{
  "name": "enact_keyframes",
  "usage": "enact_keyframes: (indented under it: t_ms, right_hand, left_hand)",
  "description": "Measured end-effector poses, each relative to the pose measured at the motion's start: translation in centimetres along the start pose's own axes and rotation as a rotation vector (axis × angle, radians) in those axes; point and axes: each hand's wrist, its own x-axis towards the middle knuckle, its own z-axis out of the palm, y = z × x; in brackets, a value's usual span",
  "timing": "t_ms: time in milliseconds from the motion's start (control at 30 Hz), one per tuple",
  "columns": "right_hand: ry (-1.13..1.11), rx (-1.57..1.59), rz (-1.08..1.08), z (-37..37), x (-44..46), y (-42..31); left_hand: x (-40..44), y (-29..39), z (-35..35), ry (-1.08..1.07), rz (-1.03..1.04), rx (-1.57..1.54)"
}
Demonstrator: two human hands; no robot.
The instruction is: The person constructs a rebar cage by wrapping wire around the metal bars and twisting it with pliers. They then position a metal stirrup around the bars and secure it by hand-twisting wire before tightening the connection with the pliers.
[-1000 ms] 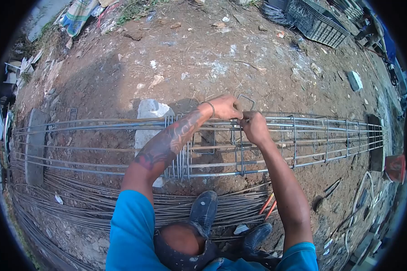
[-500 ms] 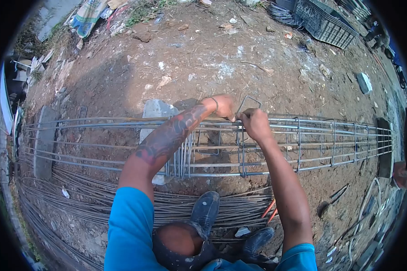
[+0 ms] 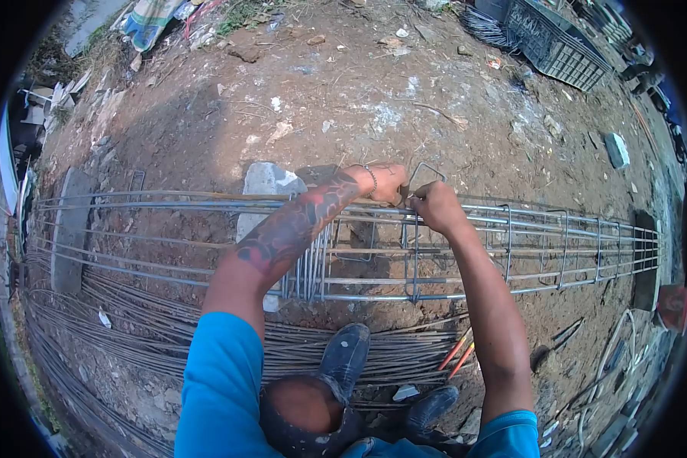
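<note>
A long rebar cage (image 3: 466,295) lies crosswise in front of me, with square steel stirrups around its bars. My left hand (image 3: 389,184) is closed over the far bars, its fingertips pinched; whatever they hold is hidden. Close beside it, my right hand (image 3: 440,208) is also closed, thumb and fingers pressed together at the far top bar, just above one stirrup (image 3: 415,263). What it grips is too small to name. Left of that stirrup, several more stirrups (image 3: 310,267) stand bunched together, partly behind my left forearm. A bent wire loop (image 3: 425,167) sticks up beyond my hands.
Concrete blocks support the cage at the left (image 3: 69,263) and right (image 3: 646,263). Loose rebar (image 3: 168,330) lies near my boots (image 3: 346,355). Orange-handled cutters or pliers (image 3: 457,355) rest there. At the far right stands a black plastic crate (image 3: 557,46).
Both hands stay pinched at the same spot on the far bars, with only slight finger and wrist movement. The view has shifted slightly.
</note>
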Motion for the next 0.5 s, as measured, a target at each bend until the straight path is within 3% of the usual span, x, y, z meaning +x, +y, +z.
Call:
enact_keyframes:
  t_ms: [133, 300, 367, 500]
  right_hand:
    - [0.013, -0.138, 0.034, 0.5, -0.1, -0.4]
    - [0.043, -0.209, 0.093, 1.0, -0.5, -1.5]
    - [0.042, -0.224, 0.123, 0.8, -0.5, -1.4]
    - [-0.030, -0.011, -0.036, -1.2, -1.4, -0.3]
  left_hand:
    - [0.4, 0.1, 1.0, 0.016, -0.113, 0.097]
    - [-0.7, 0.0, 0.5, -0.077, -0.252, -0.066]
    - [-0.7, -0.5, 0.4, -0.111, -0.234, -0.111]
    - [-0.9, -1.1, -0.1, -0.093, -0.179, -0.133]
